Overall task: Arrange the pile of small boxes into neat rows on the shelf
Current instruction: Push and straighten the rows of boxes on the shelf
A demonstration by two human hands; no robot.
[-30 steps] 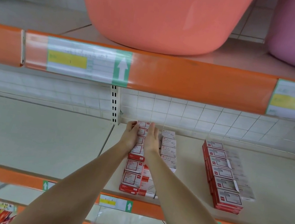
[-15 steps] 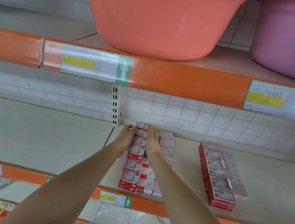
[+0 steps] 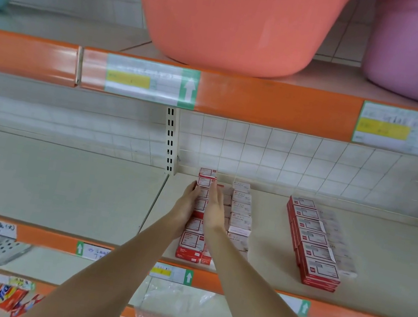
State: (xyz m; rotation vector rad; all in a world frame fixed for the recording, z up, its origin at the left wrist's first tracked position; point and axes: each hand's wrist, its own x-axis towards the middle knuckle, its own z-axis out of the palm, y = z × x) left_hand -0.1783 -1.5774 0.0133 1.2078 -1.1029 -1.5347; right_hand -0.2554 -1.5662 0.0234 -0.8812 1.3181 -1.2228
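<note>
Both hands, left hand (image 3: 189, 200) and right hand (image 3: 215, 206), are pressing flat-fingered against opposite sides of the red box row (image 3: 197, 213) on the shelf (image 3: 84, 192), squaring it. White boxes (image 3: 240, 214) beside it are looking looser (likely next); the far row (image 3: 311, 242) is sitting fairly tidy already.

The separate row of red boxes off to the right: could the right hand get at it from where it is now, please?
Probably yes: bare shelf lies between the right hand and that row of red boxes, and nothing stands in the way.
</note>
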